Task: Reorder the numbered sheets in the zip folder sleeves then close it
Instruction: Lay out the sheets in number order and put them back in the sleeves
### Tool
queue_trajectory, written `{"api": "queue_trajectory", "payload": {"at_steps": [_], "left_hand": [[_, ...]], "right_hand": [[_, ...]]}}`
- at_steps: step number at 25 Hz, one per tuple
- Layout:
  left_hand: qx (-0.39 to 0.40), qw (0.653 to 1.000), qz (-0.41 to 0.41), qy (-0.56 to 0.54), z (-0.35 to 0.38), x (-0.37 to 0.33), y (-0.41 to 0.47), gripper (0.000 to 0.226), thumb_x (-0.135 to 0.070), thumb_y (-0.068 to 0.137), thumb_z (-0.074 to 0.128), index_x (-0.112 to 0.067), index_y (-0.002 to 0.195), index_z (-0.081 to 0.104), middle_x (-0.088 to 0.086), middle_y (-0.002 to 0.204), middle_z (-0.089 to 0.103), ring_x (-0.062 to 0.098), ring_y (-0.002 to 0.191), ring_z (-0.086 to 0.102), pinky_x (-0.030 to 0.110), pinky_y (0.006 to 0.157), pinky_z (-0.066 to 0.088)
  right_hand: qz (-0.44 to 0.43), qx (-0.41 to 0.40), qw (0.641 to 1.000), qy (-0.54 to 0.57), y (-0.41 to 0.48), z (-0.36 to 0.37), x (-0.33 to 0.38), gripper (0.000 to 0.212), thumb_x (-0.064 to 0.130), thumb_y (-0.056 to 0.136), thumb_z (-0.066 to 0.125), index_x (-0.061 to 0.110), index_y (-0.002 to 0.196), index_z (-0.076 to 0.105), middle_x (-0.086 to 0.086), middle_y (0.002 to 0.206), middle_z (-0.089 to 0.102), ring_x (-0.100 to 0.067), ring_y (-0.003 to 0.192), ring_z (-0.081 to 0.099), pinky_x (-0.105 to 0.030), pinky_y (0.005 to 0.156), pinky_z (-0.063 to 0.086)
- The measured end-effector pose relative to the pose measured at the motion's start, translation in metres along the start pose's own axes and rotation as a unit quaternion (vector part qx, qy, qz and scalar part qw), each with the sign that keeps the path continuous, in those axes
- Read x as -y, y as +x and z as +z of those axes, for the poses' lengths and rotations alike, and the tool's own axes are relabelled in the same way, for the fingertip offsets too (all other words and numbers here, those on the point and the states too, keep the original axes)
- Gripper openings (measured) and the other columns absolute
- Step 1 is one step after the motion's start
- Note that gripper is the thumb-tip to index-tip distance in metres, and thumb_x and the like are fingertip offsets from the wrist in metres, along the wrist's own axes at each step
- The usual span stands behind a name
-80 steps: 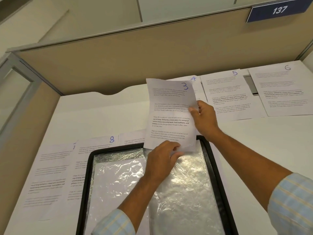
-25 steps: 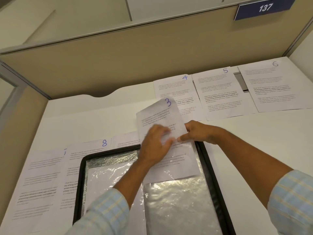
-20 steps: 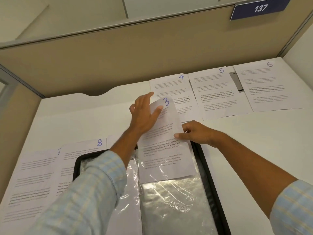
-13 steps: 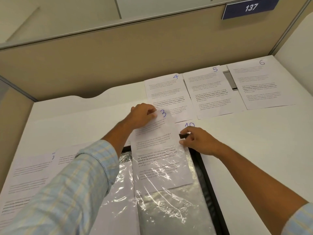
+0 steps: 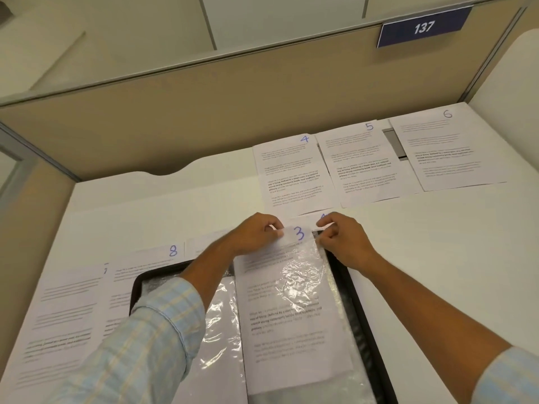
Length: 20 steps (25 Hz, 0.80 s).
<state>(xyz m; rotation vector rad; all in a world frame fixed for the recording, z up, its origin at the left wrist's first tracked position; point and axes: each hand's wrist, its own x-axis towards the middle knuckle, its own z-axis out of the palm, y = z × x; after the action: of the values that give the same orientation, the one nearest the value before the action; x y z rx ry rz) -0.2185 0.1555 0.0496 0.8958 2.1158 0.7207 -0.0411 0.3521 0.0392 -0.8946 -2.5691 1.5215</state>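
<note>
sheet 3 (image 5: 291, 310) lies mostly inside the sleeve (image 5: 307, 265) of the zip folder (image 5: 360, 310) at 6 o'clock on the table, left hand (image 5: 258, 234) with grip pinched on its top edge, right hand (image 5: 342, 243) pinching the sleeve mouth, so uneven pushing could buckle it.

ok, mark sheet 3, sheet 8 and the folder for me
sheet 3 (image 5: 291, 330): head view, printed text mid-page.
sheet 8 (image 5: 145, 259): head view, top strip left of its numeral.
folder (image 5: 354, 310): head view, black right rim.

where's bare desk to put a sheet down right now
Bare desk lies right of the zip folder, below sheet 5 and sheet 6. Another patch lies left of sheet 4, above sheet 8. Crowded along the left edge.
</note>
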Motion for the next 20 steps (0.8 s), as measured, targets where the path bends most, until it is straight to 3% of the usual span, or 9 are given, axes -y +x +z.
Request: {"api": "queue_trajectory", "payload": {"at_steps": [2,4,6,8,10,13,15,17,20], "left_hand": [[0.062,0.998,0.0,-0.032,0.007,0.0,-0.012,0.025,-0.037,0.106,0.056,-0.022,0.098,0.074,-0.007,0.087,0.07,0.006,0.081,0.06,0.03,0.08,0.047],[0.111,0.993,0.002,-0.044,0.013,0.002,-0.023,0.031,-0.043,0.105,0.059,-0.017,0.092,0.069,-0.007,0.078,0.061,0.007,0.076,0.052,0.03,0.074,0.042],[0.124,0.992,0.012,-0.01,0.017,0.004,-0.03,0.027,-0.039,0.098,0.07,-0.017,0.084,0.066,-0.017,0.07,0.054,0.005,0.068,0.047,0.027,0.069,0.039],[0.105,0.994,0.021,0.02,0.022,0.007,-0.032,0.025,-0.033,0.096,0.074,-0.014,0.081,0.069,-0.015,0.07,0.057,0.005,0.067,0.05,0.026,0.069,0.041],[0.061,0.998,0.006,-0.028,0.028,0.008,-0.035,0.011,-0.027,0.096,0.074,-0.018,0.093,0.079,-0.019,0.082,0.071,0.002,0.077,0.065,0.023,0.078,0.05],[-0.025,0.995,-0.013,-0.097,0.035,0.004,-0.043,0.016,-0.02,0.097,0.073,-0.02,0.112,0.079,-0.009,0.105,0.079,0.008,0.102,0.073,0.029,0.096,0.056],[-0.12,0.987,-0.009,-0.111,0.043,0.0,-0.051,0.021,-0.02,0.097,0.073,-0.022,0.118,0.075,-0.01,0.109,0.076,0.005,0.106,0.07,0.03,0.097,0.055],[-0.24,0.96,-0.027,-0.139,0.053,-0.004,-0.068,0.027,-0.022,0.098,0.071,-0.026,0.125,0.069,-0.013,0.118,0.072,0.003,0.112,0.065,0.024,0.095,0.051],[-0.32,0.926,-0.072,-0.187,0.08,-0.01,-0.114,0.023,-0.027,0.1,0.068,-0.027,0.123,0.067,-0.012,0.12,0.068,0.004,0.112,0.062,0.018,0.086,0.048]], "right_hand": [[-0.01,0.001,1.0,0.002,0.001,0.0,0.003,0.026,0.011,0.084,0.072,0.032,0.099,0.066,0.003,0.073,0.073,-0.014,0.069,0.067,-0.041,0.074,0.058],[-0.019,0.005,1.0,0.007,-0.001,0.001,0.007,0.026,0.009,0.085,0.073,0.029,0.1,0.066,0.003,0.073,0.073,-0.015,0.071,0.069,-0.037,0.072,0.058],[-0.026,0.001,0.999,0.019,-0.003,0.002,0.013,0.024,0.007,0.087,0.074,0.024,0.102,0.066,0.0,0.074,0.074,-0.016,0.071,0.069,-0.031,0.068,0.056],[-0.021,-0.002,0.999,0.043,-0.009,0.003,0.019,0.022,0.008,0.09,0.072,0.02,0.108,0.066,-0.001,0.078,0.075,-0.015,0.07,0.071,-0.029,0.068,0.057],[0.011,0.015,0.995,0.102,-0.019,0.004,0.019,0.025,0.016,0.095,0.071,0.017,0.118,0.062,-0.005,0.088,0.075,-0.016,0.073,0.073,-0.033,0.07,0.061],[0.091,0.051,0.984,0.142,-0.043,0.007,0.013,0.032,0.039,0.097,0.07,0.021,0.121,0.059,-0.005,0.101,0.071,-0.024,0.082,0.073,-0.043,0.072,0.064],[0.139,0.082,0.972,0.17,-0.065,0.004,0.005,0.034,0.042,0.097,0.069,0.016,0.116,0.06,-0.007,0.092,0.067,-0.026,0.074,0.064,-0.045,0.067,0.062],[0.174,0.117,0.962,0.173,-0.095,0.003,-0.004,0.035,0.041,0.098,0.07,0.009,0.109,0.061,-0.009,0.081,0.057,-0.024,0.068,0.056,-0.037,0.061,0.056],[0.207,0.156,0.958,0.124,-0.142,0.005,-0.02,0.038,0.041,0.095,0.073,0.007,0.091,0.056,-0.019,0.082,0.065,-0.034,0.07,0.068,-0.04,0.061,0.058]]}}
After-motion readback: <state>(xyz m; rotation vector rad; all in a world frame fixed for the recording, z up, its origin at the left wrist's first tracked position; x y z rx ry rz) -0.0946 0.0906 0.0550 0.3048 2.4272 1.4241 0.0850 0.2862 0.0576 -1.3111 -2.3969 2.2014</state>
